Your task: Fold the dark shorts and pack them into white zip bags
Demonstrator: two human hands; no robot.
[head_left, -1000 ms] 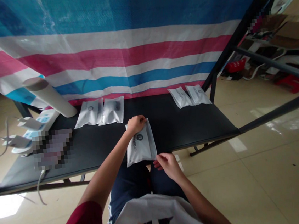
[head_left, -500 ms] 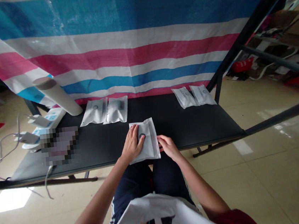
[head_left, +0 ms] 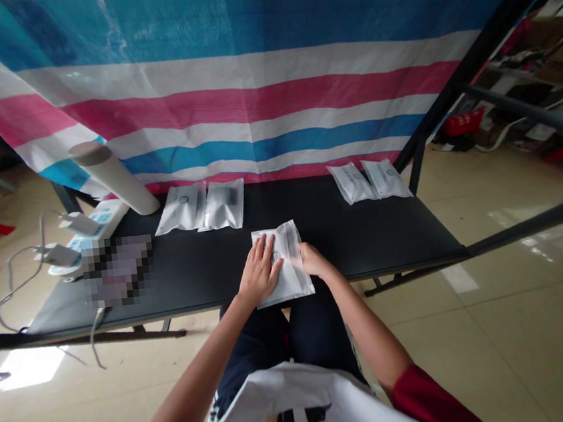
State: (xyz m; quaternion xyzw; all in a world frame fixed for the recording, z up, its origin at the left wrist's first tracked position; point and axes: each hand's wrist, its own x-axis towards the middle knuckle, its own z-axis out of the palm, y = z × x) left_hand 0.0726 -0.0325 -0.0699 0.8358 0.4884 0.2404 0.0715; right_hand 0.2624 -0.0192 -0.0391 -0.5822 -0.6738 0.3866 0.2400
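Logging left to right, with the seat at six o'clock: what lies at the far left?

— At ten o'clock a cardboard tube (head_left: 113,178) leans over the black table (head_left: 380,241). Just beside it sits a white carton with blue print (head_left: 96,229), and in front of that a pixelated object (head_left: 119,271) we cannot read.

— Next along?

— Two sealed white pouches (head_left: 181,209) lie side by side at eleven, almost touching. Then comes the left hand (head_left: 259,272), spread flat on a third white pouch (head_left: 289,281) at twelve, near the table's front edge. Its fingers are apart, clamped on nothing.

— And the right hand (head_left: 313,261)?

— Its fingers lie together on the pouch's right side. Whether they pinch that edge, we cannot tell.

— Which step do we call this?

— We judge it to be smoothing the pouch flat against the tabletop. The next move seems to call for keeping the pouch square and pressed, clear of the table's front edge.

— Far right?

— Two more sealed pouches (head_left: 352,183) lie at one o'clock, below a striped tarpaulin (head_left: 248,87).
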